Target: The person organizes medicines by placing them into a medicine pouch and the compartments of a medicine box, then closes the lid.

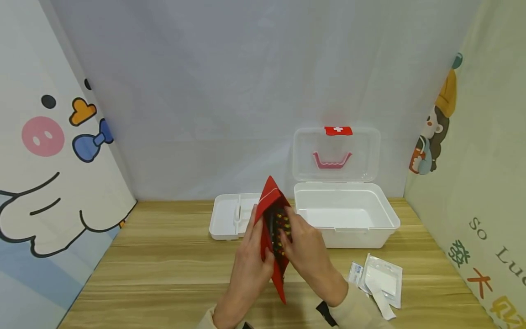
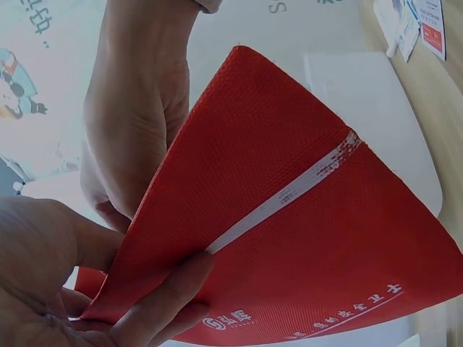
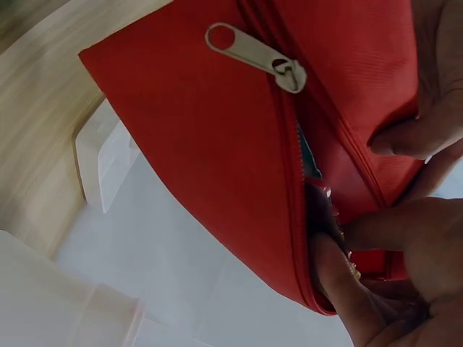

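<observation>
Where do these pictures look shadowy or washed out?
Head view: soft, fairly even light on the wooden table; left wrist view: the right hand looks dim against a pale, washed-out printed wall; right wrist view: the opening of the red pouch and the fingers in it fall into shadow.

Both wrists (image 1: 334, 289) emerge from cream sleeves (image 1: 358, 314), angled inward. The left grip (image 1: 251, 259) pinches, fingers (image 2: 170, 295) pointing forward, thumb (image 3: 414, 136) opposed; the right grip (image 1: 309, 247) leans in from the other side, thumb and fingers bent in a pinch.
</observation>
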### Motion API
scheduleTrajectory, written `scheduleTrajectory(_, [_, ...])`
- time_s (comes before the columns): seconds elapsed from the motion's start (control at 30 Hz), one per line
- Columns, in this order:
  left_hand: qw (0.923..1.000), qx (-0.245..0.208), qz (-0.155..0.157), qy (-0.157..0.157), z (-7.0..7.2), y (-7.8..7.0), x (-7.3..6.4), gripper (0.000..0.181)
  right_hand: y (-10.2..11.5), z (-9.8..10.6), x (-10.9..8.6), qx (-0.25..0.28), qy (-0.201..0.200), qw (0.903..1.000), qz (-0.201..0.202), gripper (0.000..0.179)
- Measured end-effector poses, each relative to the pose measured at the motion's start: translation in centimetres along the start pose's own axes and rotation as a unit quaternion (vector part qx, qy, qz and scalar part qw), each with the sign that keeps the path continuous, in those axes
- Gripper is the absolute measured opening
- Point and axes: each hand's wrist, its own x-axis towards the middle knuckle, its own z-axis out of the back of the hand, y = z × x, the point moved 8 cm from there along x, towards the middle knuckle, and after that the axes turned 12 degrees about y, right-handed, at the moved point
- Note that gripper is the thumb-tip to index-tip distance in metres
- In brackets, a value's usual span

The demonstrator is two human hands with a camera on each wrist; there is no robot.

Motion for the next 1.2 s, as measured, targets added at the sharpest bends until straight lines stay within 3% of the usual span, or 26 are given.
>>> scheduleTrajectory(0.33, [1.0,0.002,-0.004,-0.004,-0.2,-0.3,-0.1,0.075,-0.5,-0.6,0.2,-0.006,-0.003,0.9993,-0.036,0.052])
scheduleTrajectory(0.73, [0.9998,0.009,-0.014,-0.011,-0.2,-0.4,-0.2,0.075,-0.7,-0.7,0.0,-0.004,-0.03,0.9986,-0.044,0.052])
scheduleTrajectory(0.93, [0.9998,0.008,-0.018,-0.004,-0.3,-0.5,-0.1,0.077,-0.6,-1.2,0.4,-0.003,-0.009,0.9992,-0.038,0.044])
scheduleTrajectory(1.2, [0.9998,0.0,-0.015,0.009,-0.6,-0.7,-0.1,0.083,-0.6,-1.7,0.9,-0.04,0.01,0.9984,-0.038,0.03])
